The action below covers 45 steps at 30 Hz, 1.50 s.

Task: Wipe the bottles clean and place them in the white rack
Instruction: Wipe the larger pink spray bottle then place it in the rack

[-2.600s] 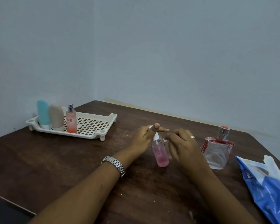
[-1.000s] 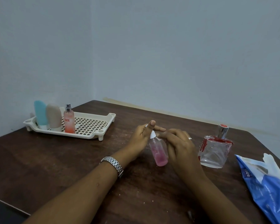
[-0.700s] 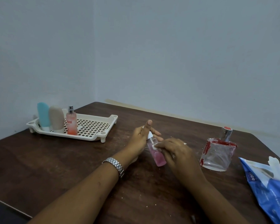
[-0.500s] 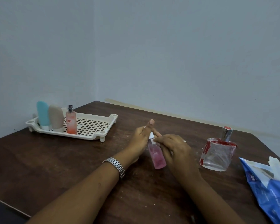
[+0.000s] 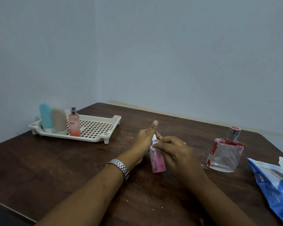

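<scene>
A small pink bottle [image 5: 157, 161] with a white cap stands tilted on the dark wooden table [image 5: 59, 163] at the centre. My left hand [image 5: 145, 141] grips its top, thumb raised. My right hand [image 5: 175, 154] pinches a small white wipe against the bottle's neck. The white rack [image 5: 96, 128] sits at the far left and holds a blue tube [image 5: 45, 117], a beige tube [image 5: 59, 119] and an orange-pink spray bottle [image 5: 74, 123], all upright. A square clear glass perfume bottle [image 5: 225, 154] with red trim stands to the right of my hands.
A blue and white wipes packet [image 5: 274, 181] lies at the table's right edge, with a white wipe sticking out. Walls close in behind and to the left of the table. A dark object shows at the bottom left corner.
My right hand has slid the wipe from the bottle's side up towards its neck. The bottle tilted slightly. My left hand keeps hold of the top.
</scene>
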Tool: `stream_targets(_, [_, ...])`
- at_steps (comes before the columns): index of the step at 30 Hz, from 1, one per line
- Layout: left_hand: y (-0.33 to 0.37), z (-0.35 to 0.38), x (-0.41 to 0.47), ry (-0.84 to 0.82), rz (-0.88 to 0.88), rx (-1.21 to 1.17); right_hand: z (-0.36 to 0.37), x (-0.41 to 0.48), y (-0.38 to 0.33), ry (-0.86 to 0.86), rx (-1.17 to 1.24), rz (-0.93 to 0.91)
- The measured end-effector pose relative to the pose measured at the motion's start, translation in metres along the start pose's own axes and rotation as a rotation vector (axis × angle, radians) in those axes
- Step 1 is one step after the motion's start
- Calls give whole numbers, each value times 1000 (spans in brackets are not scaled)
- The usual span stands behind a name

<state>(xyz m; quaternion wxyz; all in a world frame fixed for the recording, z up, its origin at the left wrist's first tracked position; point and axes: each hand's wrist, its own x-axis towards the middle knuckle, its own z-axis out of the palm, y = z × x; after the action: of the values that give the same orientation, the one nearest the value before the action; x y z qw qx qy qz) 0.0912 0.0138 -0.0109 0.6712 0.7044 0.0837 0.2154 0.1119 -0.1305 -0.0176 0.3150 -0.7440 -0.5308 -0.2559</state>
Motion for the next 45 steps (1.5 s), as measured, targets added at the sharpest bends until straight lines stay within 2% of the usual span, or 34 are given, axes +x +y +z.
stream_targets(5, [-2,-3,0,-17,-22,11,-7,-5,1,-155,-86,-79])
stream_targets(11, [-3,-1,3,-13,-28,7,-6,1,1,-52,-154,-71])
stream_targets(17, [-1,-2,2,12,-19,20,-8,-3,-5,-271,-147,-174])
stream_targets(23, [-3,0,3,38,-13,47,-5,3,-4,-149,-147,-126])
stream_targets(27, [-1,-2,3,65,-7,57,-1,1,-13,-242,-232,-234])
stream_targets(29, [-2,-3,3,52,-7,57,-5,-3,-14,-275,-235,-226])
stream_targets(34, [-2,-3,5,50,-19,77,-7,3,-11,-222,-243,-178])
stream_targets(41, [-3,-6,7,80,-14,74,-10,-4,-19,-421,-250,-189])
stream_targets(45, [-2,-6,6,85,-20,58,-17,-1,-10,-380,-174,-99])
